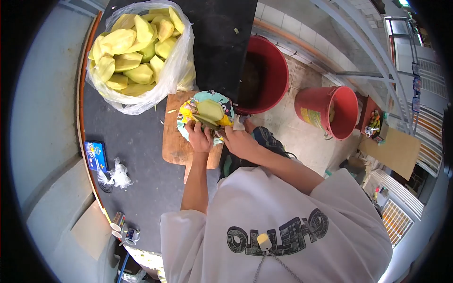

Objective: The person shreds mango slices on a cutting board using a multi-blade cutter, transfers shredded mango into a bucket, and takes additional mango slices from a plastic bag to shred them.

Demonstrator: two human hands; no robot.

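Observation:
On a wooden cutting board (pixel 176 149) rests a round, colourfully patterned plate or bowl (pixel 184 113). Pale green fruit slices (pixel 210 109) lie in it, one over another. My left hand (pixel 201 137) is at the near rim, its fingers curled over a green fruit piece. Beside it, at the right rim, my right hand (pixel 239 141) has its fingers pinched together. A thin, dark, blade-like strip (pixel 210 125) runs between the hands under the slices; what my right fingers hold is mostly hidden.
A plastic bag (pixel 185 56) full of peeled fruit pieces stands at the far left on the black table (pixel 141 155). A red bucket (pixel 278 70) is beside the table, another red bucket (pixel 311 106) farther right. A blue box (pixel 96 155) and crumpled plastic (pixel 120 174) lie left.

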